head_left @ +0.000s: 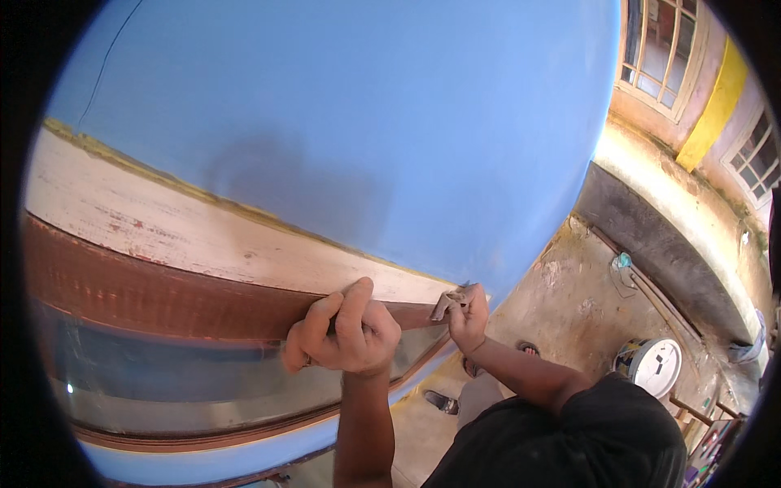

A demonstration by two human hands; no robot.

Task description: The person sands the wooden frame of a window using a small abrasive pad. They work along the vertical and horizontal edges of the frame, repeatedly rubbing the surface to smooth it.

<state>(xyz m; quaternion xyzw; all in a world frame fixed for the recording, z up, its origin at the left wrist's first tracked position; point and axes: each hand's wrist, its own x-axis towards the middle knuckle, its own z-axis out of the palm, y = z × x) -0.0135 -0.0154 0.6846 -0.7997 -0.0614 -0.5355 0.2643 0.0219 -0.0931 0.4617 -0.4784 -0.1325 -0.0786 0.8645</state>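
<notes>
A wooden window frame [171,232] runs along the blue wall [350,89], its face pale and scuffed, its inner edge reddish brown. Curled fingers of my left hand [346,329] grip the frame's brown lower edge. Farther right, my right hand [468,317] pinches a folded grey-brown sheet [447,302] that looks like sandpaper, held against the frame near its right end. Part of the sheet is hidden by my fingers. Under the brown edge lies the glass pane [163,366].
A thin dark crack [106,61] marks the wall at upper left. Below right, a white bucket [655,366] stands on the worn concrete floor [561,276], near long poles [663,301] along a low dark wall base [651,220]. A building with barred windows [663,53] rises behind.
</notes>
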